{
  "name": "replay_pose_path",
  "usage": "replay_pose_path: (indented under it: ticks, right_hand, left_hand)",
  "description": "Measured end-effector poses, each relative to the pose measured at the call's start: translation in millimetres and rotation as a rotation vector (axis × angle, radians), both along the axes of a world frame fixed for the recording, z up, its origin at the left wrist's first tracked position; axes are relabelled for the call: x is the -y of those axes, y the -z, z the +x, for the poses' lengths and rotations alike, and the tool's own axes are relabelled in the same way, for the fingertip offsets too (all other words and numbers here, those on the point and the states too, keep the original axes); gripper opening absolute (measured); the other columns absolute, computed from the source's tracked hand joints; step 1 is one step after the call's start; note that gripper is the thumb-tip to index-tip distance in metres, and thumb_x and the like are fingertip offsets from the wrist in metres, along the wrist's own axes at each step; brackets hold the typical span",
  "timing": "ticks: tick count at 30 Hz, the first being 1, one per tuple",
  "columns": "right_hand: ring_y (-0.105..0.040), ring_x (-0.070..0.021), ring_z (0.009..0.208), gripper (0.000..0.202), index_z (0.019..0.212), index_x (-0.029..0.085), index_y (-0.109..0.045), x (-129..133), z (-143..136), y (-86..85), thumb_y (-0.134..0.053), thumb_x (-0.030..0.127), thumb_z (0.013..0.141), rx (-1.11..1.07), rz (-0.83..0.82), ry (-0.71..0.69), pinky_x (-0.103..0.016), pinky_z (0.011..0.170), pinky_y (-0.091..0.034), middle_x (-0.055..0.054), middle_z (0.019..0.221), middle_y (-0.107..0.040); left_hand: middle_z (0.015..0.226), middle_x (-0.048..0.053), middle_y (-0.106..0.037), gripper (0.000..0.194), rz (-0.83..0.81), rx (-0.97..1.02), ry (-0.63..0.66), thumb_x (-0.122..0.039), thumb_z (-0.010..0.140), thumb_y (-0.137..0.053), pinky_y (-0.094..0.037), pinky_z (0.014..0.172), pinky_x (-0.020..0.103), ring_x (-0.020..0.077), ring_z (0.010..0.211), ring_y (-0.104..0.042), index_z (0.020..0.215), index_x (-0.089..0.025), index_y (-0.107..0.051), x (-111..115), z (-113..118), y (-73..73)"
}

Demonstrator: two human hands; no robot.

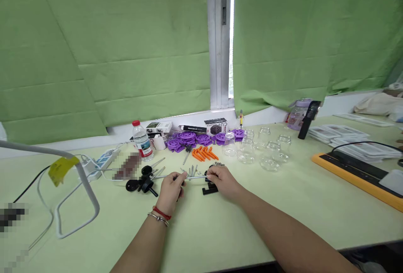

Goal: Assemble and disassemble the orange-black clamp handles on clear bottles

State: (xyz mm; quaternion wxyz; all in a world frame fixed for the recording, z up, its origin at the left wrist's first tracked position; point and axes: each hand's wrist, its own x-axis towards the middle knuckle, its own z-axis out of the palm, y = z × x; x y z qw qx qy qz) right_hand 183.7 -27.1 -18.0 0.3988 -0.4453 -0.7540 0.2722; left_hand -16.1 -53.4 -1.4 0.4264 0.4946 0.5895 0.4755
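A thin metal rod (195, 177) lies level between my two hands above the table. My left hand (171, 188) is closed around it, with dark bits showing below the fingers. My right hand (225, 182) pinches at the rod's right end; its fingertips partly hide a small black piece there. Just below those fingertips rests a black bracket-like part (210, 190). Several short metal pins (192, 169) lie behind the rod, and small metal nuts or rings (219, 164) sit behind my right hand. Black round-headed parts with shafts (147, 184) lie left of my left hand.
Orange angled pieces (204, 153), purple wheel-like parts (188, 138) and clear jars (247, 151) stand farther back. A red-capped water bottle (142, 140) and power strip (105, 160) are at left, with a bent grey tube (90, 189). A yellow-orange machine (355, 178) lies right.
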Motion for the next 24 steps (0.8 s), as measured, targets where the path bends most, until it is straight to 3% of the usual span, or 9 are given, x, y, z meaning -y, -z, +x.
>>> replay_pose_path:
  ticks: [16, 24]
  right_hand:
    - [-0.051, -0.015, 0.069, 0.018, 0.068, 0.019, -0.059, 0.3, -0.6, 0.3, -0.046, 0.024, 0.079, 0.027, -0.067, 0.023, -0.027, 0.07, -0.036, 0.0, 0.068, -0.058]
    - [-0.053, -0.0161, 0.07, 0.017, 0.074, 0.02, -0.052, -5.1, 2.9, 4.7, -0.041, 0.03, 0.082, -0.068, -0.075, 0.087, -0.028, 0.068, -0.038, 0.0, 0.072, -0.06]
  left_hand:
    - [0.06, -0.003, -0.054, 0.038, 0.02, -0.045, 0.026, -0.054, 0.071, -0.055, -0.023, 0.033, 0.019, 0.0058, 0.033, -0.043, 0.068, -0.017, -0.048, 0.1, 0.9, 1.2]
    - [0.051, -0.01, -0.044, 0.045, 0.127, -0.202, 0.081, -0.046, 0.066, -0.063, -0.033, 0.039, 0.019, 0.0082, 0.038, -0.043, 0.099, -0.022, -0.045, 1.1, -0.2, 7.7]
